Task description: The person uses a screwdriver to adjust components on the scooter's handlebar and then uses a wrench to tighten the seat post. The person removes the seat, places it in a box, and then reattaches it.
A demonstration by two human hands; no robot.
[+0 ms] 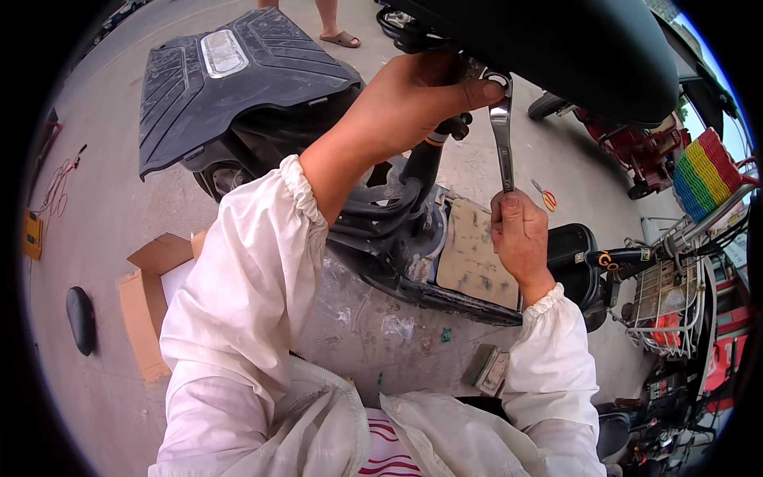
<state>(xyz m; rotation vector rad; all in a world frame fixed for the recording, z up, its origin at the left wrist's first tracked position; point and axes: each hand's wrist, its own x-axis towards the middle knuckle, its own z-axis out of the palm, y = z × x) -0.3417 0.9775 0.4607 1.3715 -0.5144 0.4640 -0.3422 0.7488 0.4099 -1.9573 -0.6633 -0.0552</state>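
My right hand (520, 234) is wrapped round the lower end of a shiny metal wrench (502, 135), which stands nearly upright. The wrench's ring-shaped head is at the underside of a black padded seat (564, 48). My left hand (405, 103) reaches under that seat, with its thumb against the wrench head. Its fingers curl behind dark parts, so what they grip is hidden. Below both hands lies a black scooter frame (373, 230) with a scuffed tan panel (477, 254) on it. A dusty black plastic cover (262, 103) with a pale plate sits to the left.
An open cardboard box (147, 318) and a black oval pad (80, 320) lie at left. Orange-handled scissors (547, 197) are on the floor beyond my right hand. Parked bikes with a wire basket (664, 306) line the right. A person's sandalled foot (340, 39) stands at the far side.
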